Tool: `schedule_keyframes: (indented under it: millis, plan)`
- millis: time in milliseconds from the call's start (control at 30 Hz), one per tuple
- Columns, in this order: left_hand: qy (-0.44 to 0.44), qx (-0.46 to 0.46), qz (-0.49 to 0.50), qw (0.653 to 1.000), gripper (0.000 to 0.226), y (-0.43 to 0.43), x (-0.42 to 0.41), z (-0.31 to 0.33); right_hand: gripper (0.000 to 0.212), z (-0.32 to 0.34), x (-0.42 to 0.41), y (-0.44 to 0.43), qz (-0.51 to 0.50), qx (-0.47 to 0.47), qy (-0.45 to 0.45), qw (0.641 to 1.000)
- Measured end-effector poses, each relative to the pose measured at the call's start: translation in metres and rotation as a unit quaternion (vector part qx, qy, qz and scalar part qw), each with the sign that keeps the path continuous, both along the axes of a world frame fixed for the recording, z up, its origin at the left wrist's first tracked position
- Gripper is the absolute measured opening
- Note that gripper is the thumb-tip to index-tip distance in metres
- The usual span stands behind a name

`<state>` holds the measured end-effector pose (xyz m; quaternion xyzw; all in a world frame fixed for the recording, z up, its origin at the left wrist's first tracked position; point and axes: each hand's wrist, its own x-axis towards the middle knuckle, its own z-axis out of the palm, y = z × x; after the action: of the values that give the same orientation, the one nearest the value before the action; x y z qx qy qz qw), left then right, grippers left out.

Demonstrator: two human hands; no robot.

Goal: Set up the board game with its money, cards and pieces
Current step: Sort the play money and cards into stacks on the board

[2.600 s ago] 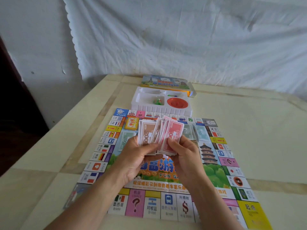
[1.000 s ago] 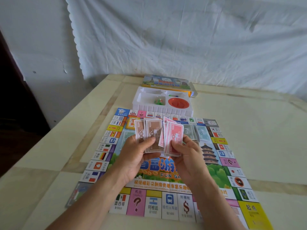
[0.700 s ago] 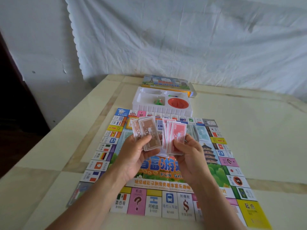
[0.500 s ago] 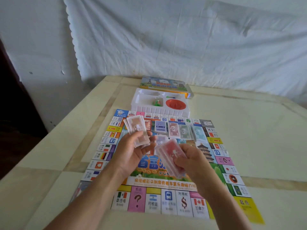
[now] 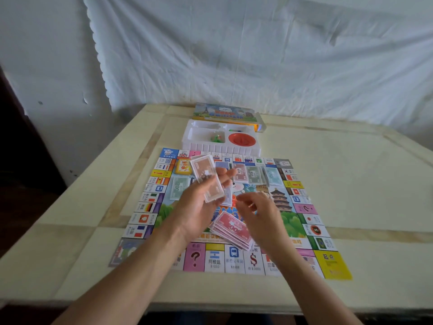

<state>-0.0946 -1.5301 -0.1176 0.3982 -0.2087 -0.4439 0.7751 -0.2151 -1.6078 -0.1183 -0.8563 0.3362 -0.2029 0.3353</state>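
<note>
Money part-sorted: left hand [image 5: 199,207] grips brown notes [image 5: 207,181], right hand [image 5: 257,213] empty, fingers loosely curled; pieces [image 5: 216,137] unplaced in tray [image 5: 222,150], upper centre.

board [image 5: 289,218]: "?" pink sq [image 5: 195,257], 起点 yellow corner [image 5: 331,263]; "50" green note [image 5: 253,174]

Home room – sheet-draped wall [image 5: 257,55] (tiled table [image 5: 351,184])
</note>
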Motion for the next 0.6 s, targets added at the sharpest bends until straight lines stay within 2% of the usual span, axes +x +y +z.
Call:
schedule_keyframes:
  millis: [67,133,300,367,400,433,500,533,600]
  plan:
    - [0.020,-0.015,-0.022,0.999,0.019,-0.001,-0.012,-0.004,0.011,0.008,0.000,0.003,0.034,0.192,-0.133,0.972]
    - [0.026,-0.028,-0.047,0.998,0.025,-0.003,-0.025,-0.009,0.015,0.008,0.001,0.003,0.054,0.310,-0.195,0.929]
    - [0.005,-0.020,-0.065,0.998,0.027,-0.008,-0.041,-0.006,0.011,0.008,-0.008,-0.004,0.046,0.408,-0.270,0.871]
    - [0.003,-0.016,-0.075,0.997,0.030,-0.013,-0.044,-0.006,0.003,0.011,-0.015,-0.009,0.054,0.416,-0.274,0.865]
    - [-0.003,-0.010,-0.077,0.997,0.030,-0.018,-0.045,-0.005,0.002,0.012,-0.019,-0.015,0.047,0.395,-0.269,0.877]
    - [-0.019,0.003,-0.067,0.998,0.028,-0.020,-0.045,-0.004,0.003,0.012,-0.023,-0.021,0.033,0.346,-0.252,0.903]
    - [-0.092,0.057,-0.012,0.994,0.026,-0.026,-0.040,0.000,0.007,0.015,-0.033,-0.039,-0.012,0.167,-0.177,0.970]
    - [-0.145,0.089,0.020,0.985,0.029,-0.030,-0.036,0.001,0.009,0.016,-0.038,-0.048,-0.031,0.062,-0.117,0.991]
    - [-0.251,0.134,0.049,0.957,0.029,-0.036,-0.032,0.002,0.007,0.013,-0.048,-0.062,-0.036,-0.079,0.006,0.996]
